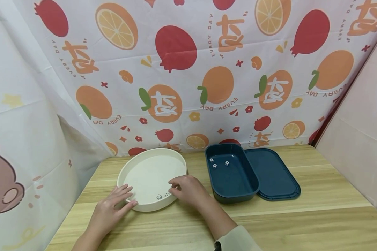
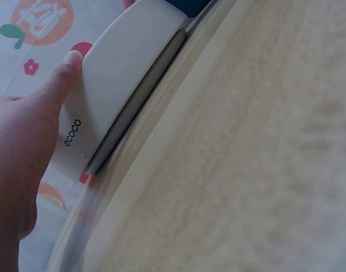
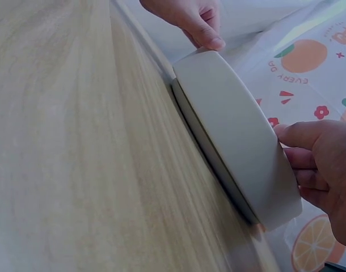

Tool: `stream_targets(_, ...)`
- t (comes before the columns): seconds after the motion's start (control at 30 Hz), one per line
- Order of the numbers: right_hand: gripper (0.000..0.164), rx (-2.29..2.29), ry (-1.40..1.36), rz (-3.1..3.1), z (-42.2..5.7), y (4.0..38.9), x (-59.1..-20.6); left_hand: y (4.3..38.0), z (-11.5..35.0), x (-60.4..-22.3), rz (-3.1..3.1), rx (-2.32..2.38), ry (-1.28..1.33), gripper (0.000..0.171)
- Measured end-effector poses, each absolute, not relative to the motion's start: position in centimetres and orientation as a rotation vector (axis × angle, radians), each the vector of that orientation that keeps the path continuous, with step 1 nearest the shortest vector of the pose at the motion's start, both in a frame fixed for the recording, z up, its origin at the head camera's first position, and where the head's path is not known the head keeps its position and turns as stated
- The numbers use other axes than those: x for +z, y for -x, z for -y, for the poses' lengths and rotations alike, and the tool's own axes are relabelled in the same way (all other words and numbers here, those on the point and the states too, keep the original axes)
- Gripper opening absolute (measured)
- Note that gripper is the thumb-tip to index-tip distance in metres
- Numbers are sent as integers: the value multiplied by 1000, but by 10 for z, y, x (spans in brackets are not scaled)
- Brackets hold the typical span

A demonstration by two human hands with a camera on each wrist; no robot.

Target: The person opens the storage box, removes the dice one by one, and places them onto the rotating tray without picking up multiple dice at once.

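Note:
A round cream tray point(image 1: 150, 170) with a low wall sits on the wooden table. My left hand point(image 1: 111, 207) holds its front-left rim, thumb at the wall and fingers reaching over the edge. Curled over the front-right rim is my right hand point(image 1: 188, 190), thumb and forefinger close together inside the tray. I cannot tell whether they pinch a die. Beside those fingertips lies a white die point(image 1: 167, 195), and a second die point(image 1: 159, 197) is just left of it. The tray's outer wall point(image 2: 119, 68) shows in the left wrist view; there the dice are hidden.
Right of the tray stands a dark blue rectangular box point(image 1: 234, 179), with three dice point(image 1: 227, 163) inside. Its matching lid point(image 1: 274, 174) lies flat against the box's right side. A fruit-printed cloth point(image 1: 188, 87) hangs behind the table point(image 1: 326, 216).

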State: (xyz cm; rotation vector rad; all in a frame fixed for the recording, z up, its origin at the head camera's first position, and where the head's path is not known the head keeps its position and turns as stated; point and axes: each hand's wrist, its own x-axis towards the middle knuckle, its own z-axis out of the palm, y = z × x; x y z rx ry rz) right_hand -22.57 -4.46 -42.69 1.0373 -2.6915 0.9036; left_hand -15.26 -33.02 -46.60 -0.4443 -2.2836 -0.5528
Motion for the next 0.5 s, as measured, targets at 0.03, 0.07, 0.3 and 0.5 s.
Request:
stream_targets(0.03,24,910,-1031,2692,44,225,-426,152,330,-466,2282,-553,444,36)
stream_targets(0.07,24,919,-1020,2695,43,225,-426,152,330,-466,2282,-556,445,36)
stream_targets(0.3,27,1044,-875,2678,27,228,-416,149,328,-466,2285,-551,444,36)
stream_targets(0.5,28,1190,-663,2593,1,240,-408,147,327,-466,2291,-538,436,36)
